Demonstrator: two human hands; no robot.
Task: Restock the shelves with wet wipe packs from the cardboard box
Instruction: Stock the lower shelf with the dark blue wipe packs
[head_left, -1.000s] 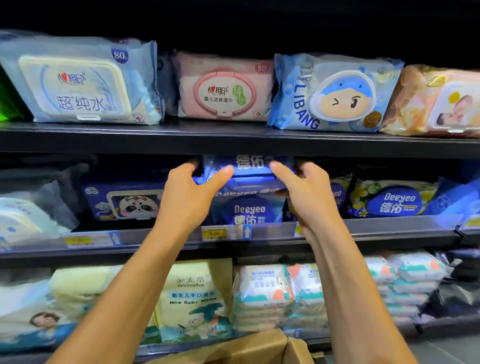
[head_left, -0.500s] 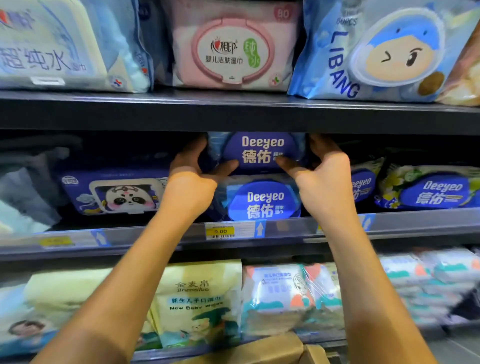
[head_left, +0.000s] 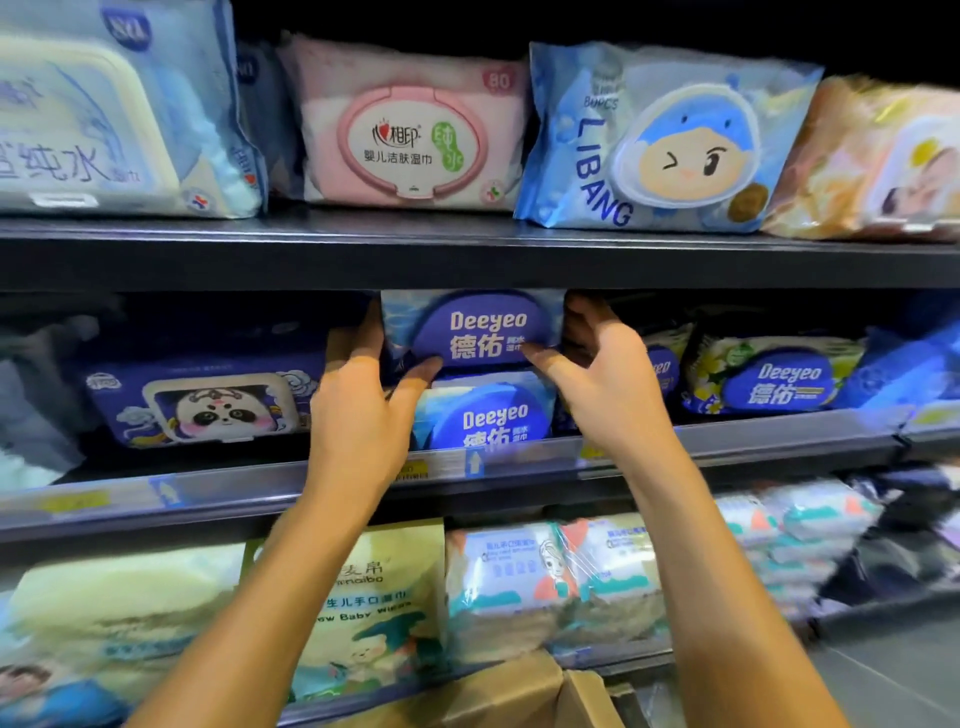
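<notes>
Grip: left hand (head_left: 358, 415) and right hand (head_left: 608, 395) clasp upper Deeyeo pack (head_left: 483, 332) (atop lower pack (head_left: 493, 421)) on the dark shelf (head_left: 753, 452).

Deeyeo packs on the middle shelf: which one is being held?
The top Deeyeo pack, stacked on the lower Deeyeo pack; it alone is held at both sides. The flowered Deeyeo pack sits untouched.

Upper Deeyeo pack (head_left: 480, 327) atop lower Deeyeo pack (head_left: 488, 415)
</notes>
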